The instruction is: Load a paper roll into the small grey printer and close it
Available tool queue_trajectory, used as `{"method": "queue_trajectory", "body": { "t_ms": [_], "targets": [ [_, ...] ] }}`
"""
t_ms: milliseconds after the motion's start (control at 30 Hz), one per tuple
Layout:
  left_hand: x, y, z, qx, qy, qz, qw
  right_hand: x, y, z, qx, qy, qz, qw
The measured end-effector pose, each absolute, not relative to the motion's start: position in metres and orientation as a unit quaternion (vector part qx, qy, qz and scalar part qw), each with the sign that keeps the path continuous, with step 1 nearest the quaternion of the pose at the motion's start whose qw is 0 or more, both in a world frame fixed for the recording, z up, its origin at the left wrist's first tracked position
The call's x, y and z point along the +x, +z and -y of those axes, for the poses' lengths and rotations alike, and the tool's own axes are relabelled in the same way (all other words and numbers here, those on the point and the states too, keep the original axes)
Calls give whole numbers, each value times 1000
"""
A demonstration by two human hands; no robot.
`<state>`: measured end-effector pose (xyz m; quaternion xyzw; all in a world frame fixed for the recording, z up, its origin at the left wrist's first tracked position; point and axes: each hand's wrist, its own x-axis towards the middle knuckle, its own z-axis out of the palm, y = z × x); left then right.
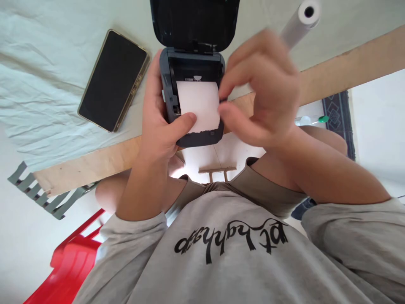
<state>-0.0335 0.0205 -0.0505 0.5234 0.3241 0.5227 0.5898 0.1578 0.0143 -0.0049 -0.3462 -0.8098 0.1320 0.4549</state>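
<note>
A small dark printer [202,138] with its black lid [194,23] swung open is held over the edge of the cloth-covered table. White paper [201,103] with a ragged front edge lies across its opening. My left hand [161,122] grips the printer from the left, its thumb pressing on the paper. At the printer's right side is my right hand [262,88], slightly blurred, thumb and forefinger close together at the paper's right edge. Whether these fingertips pinch the paper is hard to tell.
A phone [114,80] with a dark screen lies on the pale cloth [41,76] to the left. A white roll [299,25] stands at the upper right. The table's wooden edge [91,162] runs below. A red chair [72,261] is at the lower left, a green-capped bottle [308,120] at right.
</note>
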Motion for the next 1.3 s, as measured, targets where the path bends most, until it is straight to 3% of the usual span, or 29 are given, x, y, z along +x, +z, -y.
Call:
{"method": "queue_trajectory", "body": {
  "t_ms": [200,333,400,633,800,1033,1300],
  "targets": [
    [-31,-48,-14,551,524,-314,568,164,3,-21,-466,221,731,447],
    [-32,-55,-15,555,535,-312,555,154,15,-19,-429,284,637,575],
    [-33,-55,-16,558,538,-312,550,152,17,-19,-423,315,607,594],
    [-26,-41,-9,534,531,-314,578,158,1,-19,-428,375,721,396],
    [-20,-38,-8,467,549,-338,606,158,-4,-20,-376,434,756,314],
    [-27,-39,-10,456,519,-341,638,155,-8,-26,-363,481,732,316],
    [-10,-13,-2,374,566,-343,650,157,-13,-28,-351,488,720,346]
  ]
}}
